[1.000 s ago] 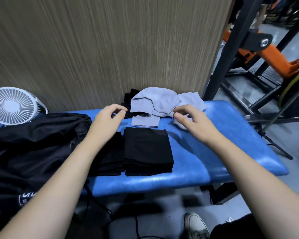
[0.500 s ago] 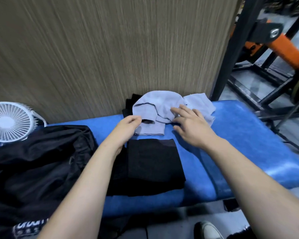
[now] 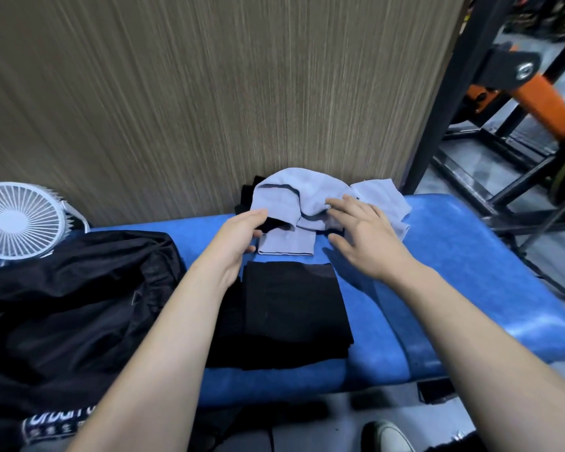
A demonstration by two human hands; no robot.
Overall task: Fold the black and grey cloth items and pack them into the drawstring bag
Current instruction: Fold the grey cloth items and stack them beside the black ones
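Both hands (image 3: 238, 238) closer, 1 black stack (image 3: 291, 313) (folded)

matt grey cloth (image 3: 302, 194), glossy blue padded bench (image 3: 470, 256), plastic fan (image 3: 18, 221)

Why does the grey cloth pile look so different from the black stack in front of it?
The grey cloth pile is light and rumpled; the black stack is dark and folded flat with square edges. The grey pile lies against the wall; the black stack lies nearer the person. The left hand and right hand are at the grey pile; neither grips the black stack. Both rest on the blue bench.
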